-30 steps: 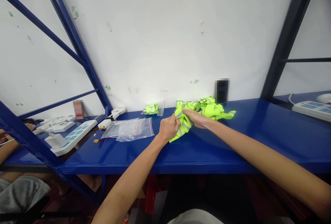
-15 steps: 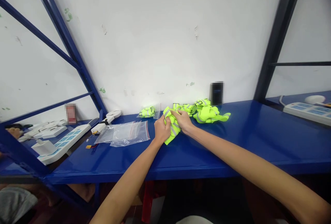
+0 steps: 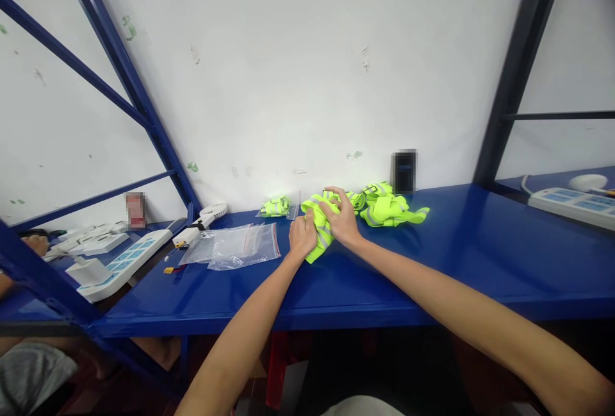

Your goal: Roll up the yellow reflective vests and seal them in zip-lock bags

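My left hand (image 3: 303,235) is closed around a neon-yellow reflective strap (image 3: 321,246), a folded bundle with silver-grey stripes. My right hand (image 3: 342,217) is at the bundle's right side with its fingers stretched out and apart, the thumb against the fabric. Behind and right of my hands lies a loose heap of similar neon-yellow straps (image 3: 384,212), some with black buckles. Another bundle in a clear bag (image 3: 275,206) lies near the wall. Flat clear zip bags (image 3: 244,246) rest to the left of my left hand.
The blue table (image 3: 432,268) meets a white wall. A small white fan (image 3: 213,212) and a yellow-ended connector (image 3: 172,270) are at the left, with a power strip (image 3: 127,265) beyond the blue frame. A dark blurred object (image 3: 404,172) leans on the wall. Another person's hand (image 3: 36,244) shows far left.
My right hand's fingers have lifted and spread from their pinch on the strap bundle. The left hand still grips it. The view has shifted slightly.
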The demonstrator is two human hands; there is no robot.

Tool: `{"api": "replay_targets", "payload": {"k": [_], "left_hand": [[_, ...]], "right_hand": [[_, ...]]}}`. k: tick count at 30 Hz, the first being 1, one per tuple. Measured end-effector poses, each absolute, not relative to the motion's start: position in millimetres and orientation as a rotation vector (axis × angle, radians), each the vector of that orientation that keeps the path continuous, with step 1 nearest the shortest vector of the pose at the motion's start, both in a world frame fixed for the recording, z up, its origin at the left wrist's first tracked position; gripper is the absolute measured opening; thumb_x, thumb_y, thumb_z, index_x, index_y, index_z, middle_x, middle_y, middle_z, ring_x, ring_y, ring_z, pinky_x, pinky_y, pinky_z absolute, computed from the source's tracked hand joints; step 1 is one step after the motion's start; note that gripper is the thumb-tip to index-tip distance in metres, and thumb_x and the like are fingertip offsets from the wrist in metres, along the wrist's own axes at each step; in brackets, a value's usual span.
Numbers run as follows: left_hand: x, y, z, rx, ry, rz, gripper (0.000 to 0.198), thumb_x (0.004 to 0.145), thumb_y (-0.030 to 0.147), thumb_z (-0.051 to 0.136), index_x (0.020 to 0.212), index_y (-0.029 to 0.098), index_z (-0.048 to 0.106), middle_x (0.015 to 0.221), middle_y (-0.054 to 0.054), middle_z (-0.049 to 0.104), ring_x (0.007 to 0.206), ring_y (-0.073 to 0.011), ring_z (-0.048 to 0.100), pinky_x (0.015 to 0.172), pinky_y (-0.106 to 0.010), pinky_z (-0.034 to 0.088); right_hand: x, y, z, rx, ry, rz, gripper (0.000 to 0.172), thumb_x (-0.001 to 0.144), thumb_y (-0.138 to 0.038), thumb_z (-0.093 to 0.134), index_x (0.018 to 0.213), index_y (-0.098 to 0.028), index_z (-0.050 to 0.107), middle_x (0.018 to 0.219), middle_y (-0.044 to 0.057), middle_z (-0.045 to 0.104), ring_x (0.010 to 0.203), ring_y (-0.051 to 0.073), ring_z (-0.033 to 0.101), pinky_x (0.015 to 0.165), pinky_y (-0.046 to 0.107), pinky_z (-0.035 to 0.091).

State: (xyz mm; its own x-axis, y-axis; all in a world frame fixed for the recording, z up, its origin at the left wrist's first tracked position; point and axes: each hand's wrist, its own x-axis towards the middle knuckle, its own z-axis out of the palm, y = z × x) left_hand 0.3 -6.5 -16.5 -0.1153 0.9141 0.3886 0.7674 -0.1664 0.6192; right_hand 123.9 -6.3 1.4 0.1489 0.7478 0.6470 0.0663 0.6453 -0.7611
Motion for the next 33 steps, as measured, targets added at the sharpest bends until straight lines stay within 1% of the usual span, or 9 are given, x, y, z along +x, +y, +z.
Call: {"api": "replay_targets", "payload": {"k": [5, 8, 11, 15, 17, 19, 24, 30, 33], "left_hand": [[-5.8, -9.9, -16.6, 2.154, 1.786, 1.374, 0.044, 0.099, 0.041, 0.018, 0.112, 0.017, 0.053, 0.090, -0.011, 0.068, 0.083, -0.0244, 0.064, 0.075, -0.033, 0.043], [-17.0, -9.4, -14.8, 2.273, 1.647, 1.373, 0.038, 0.100, 0.035, 0.020, 0.120, 0.016, 0.046, 0.087, -0.009, 0.066, 0.076, -0.0223, 0.063, 0.073, -0.032, 0.042], [-30.4, -7.4, -12.9, 2.392, 1.453, 1.329, 0.032, 0.098, 0.028, 0.026, 0.123, 0.017, 0.042, 0.086, -0.006, 0.065, 0.073, -0.0204, 0.061, 0.071, -0.031, 0.043], [-38.1, -5.8, -11.3, 2.526, 1.370, 1.192, 0.034, 0.094, 0.021, 0.030, 0.127, 0.017, 0.040, 0.070, -0.001, 0.058, 0.063, -0.0194, 0.057, 0.068, -0.031, 0.042], [-35.8, -5.6, -11.8, 2.578, 1.404, 1.136, 0.038, 0.093, 0.018, 0.032, 0.130, 0.016, 0.038, 0.064, 0.001, 0.055, 0.059, -0.0196, 0.056, 0.066, -0.031, 0.041], [-31.6, -5.3, -13.6, 2.606, 1.454, 1.147, 0.040, 0.092, 0.017, 0.033, 0.132, 0.015, 0.036, 0.065, 0.000, 0.055, 0.060, -0.0202, 0.056, 0.065, -0.031, 0.042], [-26.3, -3.3, -20.9, 2.570, 1.492, 1.371, 0.040, 0.093, 0.017, 0.030, 0.132, 0.015, 0.034, 0.090, -0.008, 0.064, 0.078, -0.0215, 0.064, 0.075, -0.033, 0.046], [-29.6, -0.6, -26.7, 2.561, 1.392, 1.560, 0.040, 0.095, 0.025, 0.031, 0.134, 0.016, 0.033, 0.114, -0.013, 0.062, 0.102, -0.0222, 0.062, 0.088, -0.036, 0.047], [-31.3, -1.1, -28.2, 2.544, 1.421, 1.625, 0.043, 0.094, 0.031, 0.034, 0.134, 0.016, 0.033, 0.112, -0.013, 0.063, 0.097, -0.0228, 0.064, 0.085, -0.037, 0.048]], "right_hand": [[136.2, -7.6, -2.3, -0.690, -1.680, 0.458, 0.035, 0.095, -0.043, 0.044, 0.115, -0.024, 0.066, 0.124, 0.009, 0.059, 0.120, 0.024, 0.051, 0.108, 0.040, 0.034], [144.2, -12.2, -6.6, -0.651, -1.859, 0.376, 0.040, 0.095, -0.043, 0.044, 0.126, -0.022, 0.061, 0.149, 0.011, 0.034, 0.134, 0.026, 0.041, 0.113, 0.042, 0.030], [152.4, -21.5, -8.4, -0.522, -2.176, 0.314, 0.061, 0.093, -0.040, 0.050, 0.149, -0.023, 0.033, 0.160, 0.010, 0.015, 0.144, 0.028, 0.025, 0.117, 0.045, 0.024], [163.4, -25.9, -11.0, -0.458, -2.450, 0.158, 0.092, 0.085, -0.027, 0.060, 0.155, -0.022, 0.000, 0.162, 0.011, 0.001, 0.148, 0.028, 0.009, 0.119, 0.046, 0.021], [167.2, -21.0, -14.8, -0.507, -2.497, 0.126, 0.095, 0.084, -0.025, 0.061, 0.155, -0.021, -0.002, 0.162, 0.013, 0.001, 0.148, 0.029, 0.013, 0.117, 0.044, 0.026], [168.5, -14.0, -19.1, -0.576, -2.523, 0.115, 0.098, 0.083, -0.026, 0.065, 0.155, -0.020, 0.000, 0.160, 0.016, 0.012, 0.145, 0.030, 0.023, 0.116, 0.044, 0.030], [162.7, -6.1, -21.7, -0.664, -2.520, 0.088, 0.095, 0.077, -0.021, 0.071, 0.153, -0.020, 0.016, 0.148, 0.018, 0.036, 0.132, 0.032, 0.044, 0.106, 0.045, 0.042], [155.9, -12.3, -7.6, -0.650, -2.518, 0.051, 0.089, 0.069, -0.016, 0.073, 0.147, -0.019, 0.030, 0.156, 0.018, 0.022, 0.123, 0.031, 0.053, 0.095, 0.042, 0.048], [150.3, -12.8, -2.5, -0.648, -2.541, -0.025, 0.080, 0.068, -0.013, 0.071, 0.141, -0.018, 0.038, 0.151, 0.017, 0.033, 0.120, 0.030, 0.055, 0.091, 0.039, 0.048]]}}
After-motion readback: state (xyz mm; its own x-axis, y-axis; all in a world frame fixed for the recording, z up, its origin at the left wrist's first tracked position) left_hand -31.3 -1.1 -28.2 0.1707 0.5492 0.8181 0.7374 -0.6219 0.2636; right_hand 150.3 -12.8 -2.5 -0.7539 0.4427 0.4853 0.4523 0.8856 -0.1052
